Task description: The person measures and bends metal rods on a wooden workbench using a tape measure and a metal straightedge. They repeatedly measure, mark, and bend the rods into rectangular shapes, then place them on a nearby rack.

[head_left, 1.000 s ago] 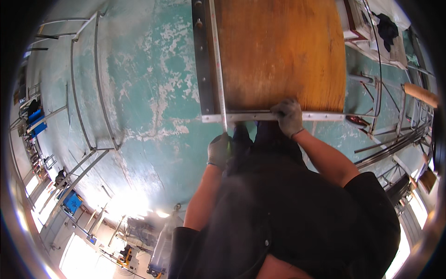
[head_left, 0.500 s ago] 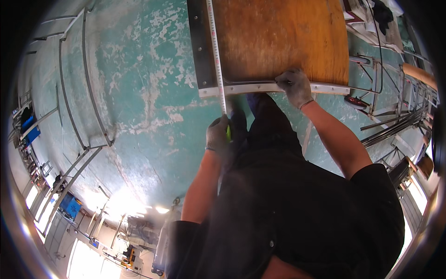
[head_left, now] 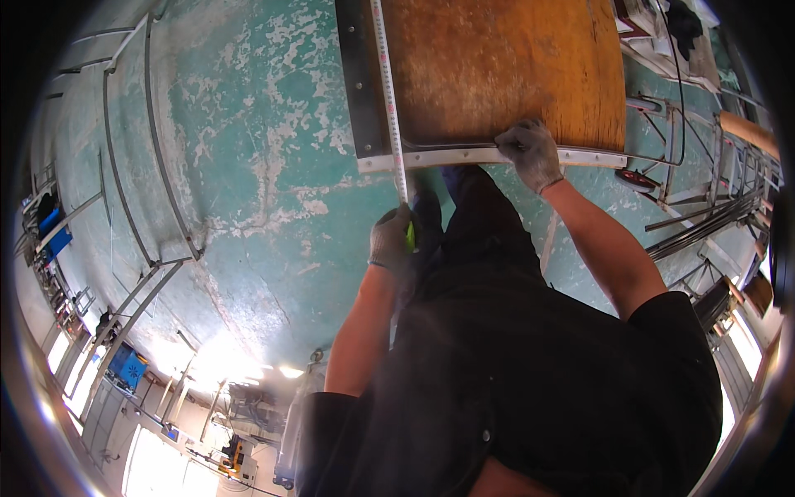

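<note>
My gloved left hand [head_left: 387,240] is closed around a green tape measure [head_left: 411,237] just off the near edge of a wooden tabletop [head_left: 505,74]. Its white blade [head_left: 387,91] is pulled out and runs away from me along the tabletop's left side, crossing the near edge. My gloved right hand [head_left: 532,155] is at that near edge with its fingers closed on a thin dark metal rod [head_left: 455,147]. The rod lies along the edge and bends away from me beyond the tabletop's right side. Its left end is close to the tape blade.
A pale metal strip [head_left: 439,156] with screws edges the tabletop's near side; a dark strip [head_left: 354,74] edges its left. Metal frames and rods [head_left: 712,224] stand at the right. Long bent tubes [head_left: 157,141] lie on the worn green floor [head_left: 273,166] at the left.
The view has shifted very slightly. Both hands keep their holds, and the tape and rod stay along the tabletop as before.
</note>
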Demonstrator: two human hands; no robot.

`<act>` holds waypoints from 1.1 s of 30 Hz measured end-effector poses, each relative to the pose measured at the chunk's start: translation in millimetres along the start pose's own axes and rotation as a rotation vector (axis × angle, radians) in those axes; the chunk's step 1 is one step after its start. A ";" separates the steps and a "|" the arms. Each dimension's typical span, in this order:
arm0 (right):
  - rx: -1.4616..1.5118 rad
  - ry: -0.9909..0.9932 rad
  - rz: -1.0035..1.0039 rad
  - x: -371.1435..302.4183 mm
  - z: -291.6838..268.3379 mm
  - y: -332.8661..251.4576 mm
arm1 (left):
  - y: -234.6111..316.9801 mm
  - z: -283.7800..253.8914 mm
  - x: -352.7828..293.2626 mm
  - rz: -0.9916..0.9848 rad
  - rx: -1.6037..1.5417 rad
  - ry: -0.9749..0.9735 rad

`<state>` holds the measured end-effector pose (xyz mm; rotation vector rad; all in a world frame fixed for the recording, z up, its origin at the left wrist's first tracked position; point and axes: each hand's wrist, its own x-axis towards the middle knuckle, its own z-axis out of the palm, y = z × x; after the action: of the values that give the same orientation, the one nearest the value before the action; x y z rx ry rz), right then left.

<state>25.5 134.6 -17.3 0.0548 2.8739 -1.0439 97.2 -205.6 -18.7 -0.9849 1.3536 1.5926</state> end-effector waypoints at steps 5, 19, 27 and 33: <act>-0.004 0.019 -0.012 -1.1 1.0 0.5 | -2.3 -1.6 0.8 0.006 0.059 0.018; -0.002 0.011 -0.009 0.7 -2.2 -3.1 | -4.8 -1.3 -4.2 0.000 0.016 0.025; 0.024 0.005 0.009 0.9 -4.6 -4.8 | -7.0 -0.7 -3.2 0.016 0.011 0.011; 0.044 0.031 -0.015 0.7 -3.7 -3.5 | -6.0 1.1 -7.8 0.055 0.031 0.017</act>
<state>24.4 134.3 -12.2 0.0532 2.8831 -1.1183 105.5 -204.6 -13.6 -0.9521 1.4243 1.6027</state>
